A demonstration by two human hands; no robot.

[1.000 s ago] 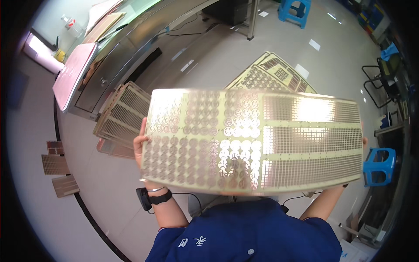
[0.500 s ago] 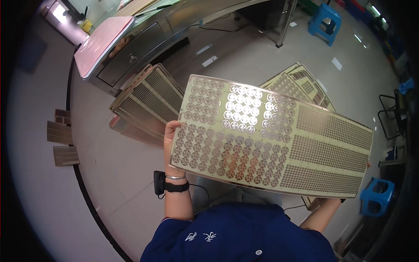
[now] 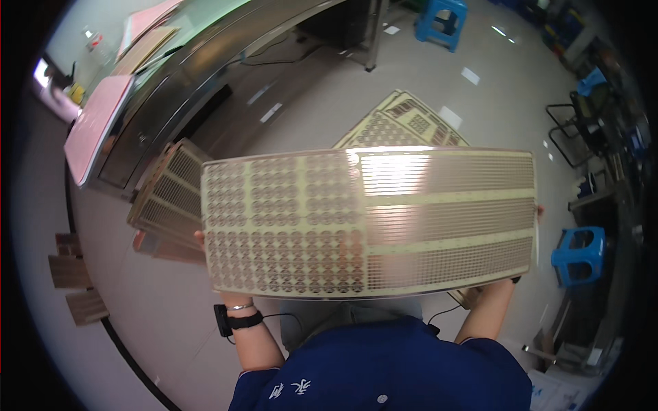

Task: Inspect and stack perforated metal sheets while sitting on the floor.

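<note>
In front of me I hold a large rectangular circuit board panel (image 3: 288, 226), yellow-green with copper patterns: rows of round shapes on its left half, bands of fine small shapes on its right. It lies nearly level across the view, with bright light glaring off its upper middle. My left hand (image 3: 199, 236) grips the left edge, only a bit of finger showing beside it. At the right edge, my right hand (image 3: 541, 212) grips too, its fingertips just visible. The panel hides most of both hands. A strapped black device (image 3: 240, 320) and a bracelet are on my left wrist.
Further panels (image 3: 168, 185) lean in a stack at the left, by the metal desk (image 3: 147, 130). More patterned panels (image 3: 404, 116) stand behind the one I hold. Blue stools (image 3: 579, 257) are at the right and far back. Small boards (image 3: 70, 272) rest along the left wall.
The panel has swung from a tilt down to the right to nearly level, and both hands moved left in view with it. The surroundings have shifted left as my view turned.
</note>
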